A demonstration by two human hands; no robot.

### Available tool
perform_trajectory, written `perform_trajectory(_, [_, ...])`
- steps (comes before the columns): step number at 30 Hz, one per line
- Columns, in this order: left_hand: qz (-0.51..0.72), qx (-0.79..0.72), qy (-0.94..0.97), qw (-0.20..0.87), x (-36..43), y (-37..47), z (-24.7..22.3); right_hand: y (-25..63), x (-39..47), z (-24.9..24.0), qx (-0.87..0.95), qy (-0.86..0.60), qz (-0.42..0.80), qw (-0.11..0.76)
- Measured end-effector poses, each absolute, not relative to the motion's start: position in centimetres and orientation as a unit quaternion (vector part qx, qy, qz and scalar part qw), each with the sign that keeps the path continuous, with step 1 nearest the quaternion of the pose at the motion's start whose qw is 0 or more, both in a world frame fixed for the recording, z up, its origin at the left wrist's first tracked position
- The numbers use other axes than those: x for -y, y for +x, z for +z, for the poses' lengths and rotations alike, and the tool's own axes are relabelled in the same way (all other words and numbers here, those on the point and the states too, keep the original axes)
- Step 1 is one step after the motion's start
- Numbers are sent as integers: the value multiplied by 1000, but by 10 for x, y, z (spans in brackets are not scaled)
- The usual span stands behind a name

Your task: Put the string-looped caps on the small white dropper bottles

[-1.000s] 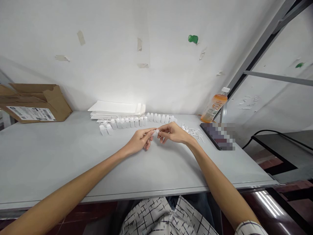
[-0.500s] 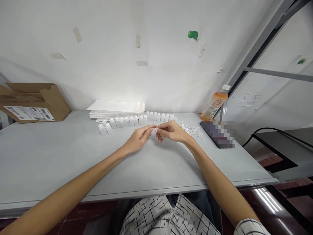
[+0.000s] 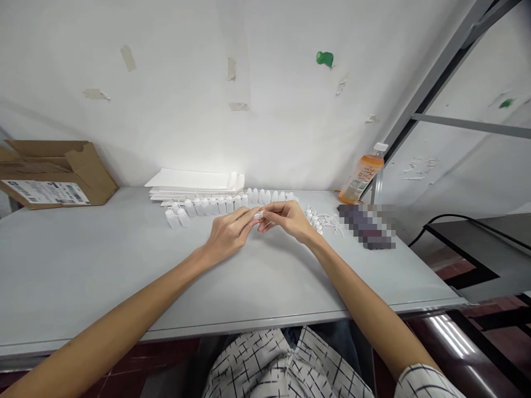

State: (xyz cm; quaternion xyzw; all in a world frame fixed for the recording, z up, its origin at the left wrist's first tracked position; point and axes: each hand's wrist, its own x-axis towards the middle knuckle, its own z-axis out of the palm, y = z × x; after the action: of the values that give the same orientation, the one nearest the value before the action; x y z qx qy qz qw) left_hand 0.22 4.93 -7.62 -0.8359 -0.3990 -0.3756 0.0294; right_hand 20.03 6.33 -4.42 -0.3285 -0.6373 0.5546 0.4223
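Note:
Above the middle of the table, my left hand (image 3: 230, 232) and my right hand (image 3: 288, 221) meet fingertip to fingertip. Between them is a small white piece (image 3: 259, 215), mostly covered by the fingers, so its kind is unclear. Both hands are closed on it in a pinch. Just behind the hands, several small white bottle-shaped pieces (image 3: 206, 207) stand in a curved row. To the right of my right hand lies a loose pile of small white parts with thin white strands (image 3: 329, 222).
A stack of white sheets or envelopes (image 3: 188, 179) lies against the wall. An opened cardboard box (image 3: 62, 171) stands at far left. On the right are a bottle of orange drink (image 3: 362, 177) and a dark, pixelated flat object (image 3: 367, 226). The grey table (image 3: 124, 265) has a front edge near my body.
My left hand has turned more palm-down, its fingers now further over the small white piece. Both hands stay together, shifted slightly left in view.

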Motion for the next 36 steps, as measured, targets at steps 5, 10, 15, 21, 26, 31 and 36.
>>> perform_trajectory(5, [-386,392,-832,68,-51,2,-79,200,-64,-45,624,-316,580,417])
perform_trajectory(10, [-439,400,-804,-24,-52,4,-79,197,-64,-47,644,-323,531,446])
perform_trajectory(15, [-446,396,-788,-155,-52,6,-72,197,-63,-45,682,-359,444,457])
perform_trajectory(21, [-468,351,-790,-182,-56,3,-74,200,-64,-48,689,-351,484,409])
perform_trajectory(26, [-489,321,-802,-118,-58,2,-79,198,-64,-54,666,-342,513,420])
perform_trajectory(31, [-512,267,-816,30,-59,0,-81,194,-65,-56,619,-310,557,459])
perform_trajectory(36, [-499,316,-806,-29,-61,1,-78,196,-68,-54,638,-344,498,476])
